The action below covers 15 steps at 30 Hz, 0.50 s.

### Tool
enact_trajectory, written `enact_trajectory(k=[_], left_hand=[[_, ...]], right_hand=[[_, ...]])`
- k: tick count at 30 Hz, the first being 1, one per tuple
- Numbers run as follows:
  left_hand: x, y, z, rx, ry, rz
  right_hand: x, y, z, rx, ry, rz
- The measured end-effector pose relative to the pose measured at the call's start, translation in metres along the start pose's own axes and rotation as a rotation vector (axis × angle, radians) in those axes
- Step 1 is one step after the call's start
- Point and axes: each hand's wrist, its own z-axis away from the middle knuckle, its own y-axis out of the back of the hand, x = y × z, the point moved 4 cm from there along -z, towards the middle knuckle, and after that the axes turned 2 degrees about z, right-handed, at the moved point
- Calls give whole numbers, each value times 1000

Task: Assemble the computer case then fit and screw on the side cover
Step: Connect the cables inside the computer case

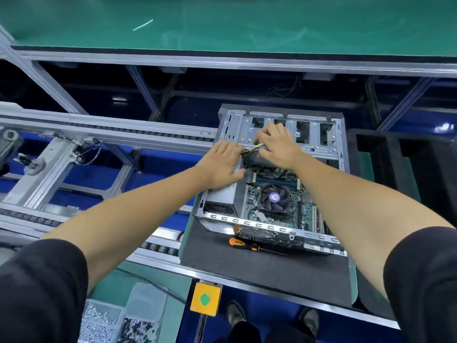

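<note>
The open computer case (pixel 279 174) lies on its side on a dark foam pad (pixel 259 266) on the conveyor line (pixel 99 129). Left hand (pixel 220 164) rests flat, fingers straight, on the power supply (pixel 222 194). Right hand (pixel 277 144) pinches the cable bundle (pixel 253 147) beside it. An orange-handled screwdriver (pixel 244 244) lies near the case; its lettering is illegible. The fan (pixel 274 198) label is unreadable.

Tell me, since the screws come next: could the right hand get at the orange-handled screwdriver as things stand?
Probably yes. The screwdriver lies in the open on the dark mat in front of the case, nothing covering it. The right hand would first have to let go of the cables.
</note>
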Motion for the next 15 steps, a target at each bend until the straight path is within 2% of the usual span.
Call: enact_trajectory(k=[3, 8, 15], left_hand=[[1, 2, -3, 21, 50, 7], [2, 10, -9, 25, -21, -77], [5, 14, -16, -105, -92, -136]], right_hand=[[3, -2, -1, 7, 14, -7], [5, -4, -1, 20, 30, -28], [7, -4, -2, 51, 15, -14]])
